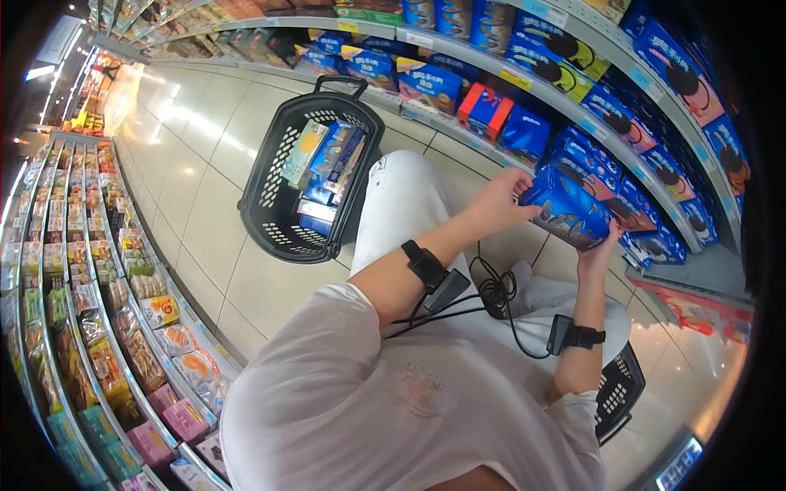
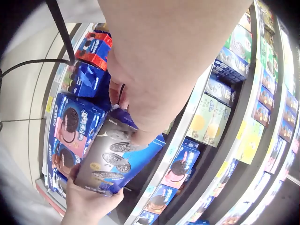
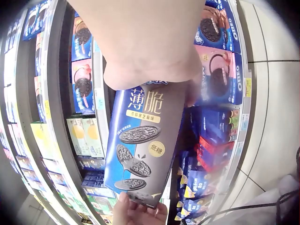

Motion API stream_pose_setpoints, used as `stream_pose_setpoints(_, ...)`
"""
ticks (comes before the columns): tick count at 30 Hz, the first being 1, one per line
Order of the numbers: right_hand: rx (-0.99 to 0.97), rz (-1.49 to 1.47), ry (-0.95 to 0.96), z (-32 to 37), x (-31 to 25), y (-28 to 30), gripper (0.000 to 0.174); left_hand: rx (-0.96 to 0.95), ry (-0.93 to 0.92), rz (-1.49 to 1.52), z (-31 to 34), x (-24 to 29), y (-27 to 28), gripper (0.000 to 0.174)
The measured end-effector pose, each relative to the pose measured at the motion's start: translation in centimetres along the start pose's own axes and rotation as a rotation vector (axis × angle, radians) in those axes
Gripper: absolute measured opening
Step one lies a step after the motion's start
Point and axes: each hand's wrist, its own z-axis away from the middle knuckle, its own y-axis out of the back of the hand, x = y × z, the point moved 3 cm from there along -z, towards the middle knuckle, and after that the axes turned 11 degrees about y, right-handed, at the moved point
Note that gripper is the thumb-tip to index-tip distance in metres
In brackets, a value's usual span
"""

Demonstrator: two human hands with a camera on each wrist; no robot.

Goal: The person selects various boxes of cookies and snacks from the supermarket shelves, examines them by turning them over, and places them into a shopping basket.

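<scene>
A shop aisle runs from the centre toward 11 o'clock. Its floor (image 1: 205,188) is laid with pale glossy tiles that catch bright glare (image 1: 155,98) from overhead lamps. Snack shelves (image 1: 82,270) fill the 8 to 9 o'clock side, and biscuit shelves (image 1: 573,82) stacked with blue boxes curve from 12 to 3 o'clock. A black basket (image 1: 260,176) stands on the tiles just above centre, toward 12 o'clock.

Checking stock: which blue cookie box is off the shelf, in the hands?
The blue thin-cookie box, held at its ends by left hand and right hand; no other is held.
</scene>
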Motion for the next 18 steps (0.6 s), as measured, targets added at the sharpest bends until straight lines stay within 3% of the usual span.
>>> stream_pose_setpoints(18,-0.081,0.039,-0.024,-0.41,0.37,0.16,0.054,-0.073,0.13,0.037,0.03,-0.03,0.58,0.043)
